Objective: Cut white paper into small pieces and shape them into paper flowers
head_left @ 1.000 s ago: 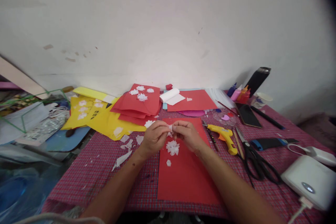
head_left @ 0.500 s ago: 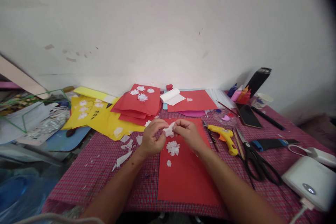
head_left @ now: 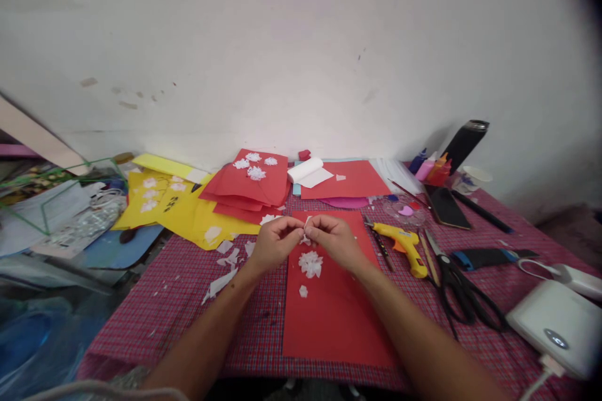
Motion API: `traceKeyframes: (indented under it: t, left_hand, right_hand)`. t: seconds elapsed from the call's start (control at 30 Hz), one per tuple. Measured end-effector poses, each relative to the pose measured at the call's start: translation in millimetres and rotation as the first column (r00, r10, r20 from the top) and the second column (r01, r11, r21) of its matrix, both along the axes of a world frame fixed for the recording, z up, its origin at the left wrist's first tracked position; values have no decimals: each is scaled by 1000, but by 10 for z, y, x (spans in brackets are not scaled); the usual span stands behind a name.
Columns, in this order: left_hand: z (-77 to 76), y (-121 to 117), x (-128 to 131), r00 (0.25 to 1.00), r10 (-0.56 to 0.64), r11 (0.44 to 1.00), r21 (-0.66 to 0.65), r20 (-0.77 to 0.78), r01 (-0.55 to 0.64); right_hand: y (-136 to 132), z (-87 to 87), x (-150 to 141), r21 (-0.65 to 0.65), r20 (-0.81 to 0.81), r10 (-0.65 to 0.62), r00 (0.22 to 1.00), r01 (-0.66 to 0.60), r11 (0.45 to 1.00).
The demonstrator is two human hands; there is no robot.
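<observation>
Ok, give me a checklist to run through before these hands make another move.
1. White paper piece gripped: ok, pinched between the left hand and right hand.
2. Whole shape of that piece in view: not ok, the hands cover most of it.
3. Ruffled white paper cluster on the red sheet: ok, it lies there just nearer the person than the hands.
4. Scissors off the red sheet: ok, on the cloth to its right.
5. Yellow glue gun off the red sheet: ok, lying just right of it.
6. Glue gun hot: cannot tell.
</observation>
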State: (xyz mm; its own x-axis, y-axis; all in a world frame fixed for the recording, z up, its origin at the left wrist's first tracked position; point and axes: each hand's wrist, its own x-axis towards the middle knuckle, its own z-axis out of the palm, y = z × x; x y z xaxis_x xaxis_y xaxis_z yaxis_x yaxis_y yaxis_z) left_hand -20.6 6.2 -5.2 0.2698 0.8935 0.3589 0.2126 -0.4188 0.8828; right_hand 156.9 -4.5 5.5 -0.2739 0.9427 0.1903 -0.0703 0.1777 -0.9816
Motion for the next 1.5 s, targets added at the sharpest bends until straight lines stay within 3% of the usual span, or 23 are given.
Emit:
traceKeyframes:
  t: [0.4, 0.63, 0.8, 1.03, 1.17, 1.3, 1.4, 1.5]
  left_hand:
    - [20, 13, 2, 1000, 7, 1000, -13, 5, -7]
    - [47, 17, 4, 999, -28, 997, -73, 35, 30]
    - [13, 51, 3, 1000, 4, 997, -77, -13, -5]
    - [-18, 52, 19, 998, 42, 998, -37, -56, -45]
    - [24, 5, 32, 989, 88, 996, 40, -118, -84]
    - [57, -39, 34, 959, 175, 960, 254, -224, -116]
    - [44, -44, 29, 940, 172, 910, 414, -294, -37]
    - [12, -31, 24, 934, 134, 878, 476, -331, 42]
  right_hand:
    - [24, -22, -7, -7, 25, 2, 1000, -2, 1000]
    - [35, -75, -28, 11, 125, -37, 992, 36, 999]
    - [15, -94, -55, 48, 206, -78, 976, 69, 996]
    - [19, -75, -66, 10, 182, -76, 980, 75, 997]
    - [17, -51, -57, -9, 88, -50, 995, 51, 999]
    - [0, -11, -40, -24, -11, -34, 999, 33, 999]
    - [-6, 3, -36, -21, -22, -37, 999, 36, 999]
    - [6, -17, -35, -11, -4, -48, 999, 48, 999]
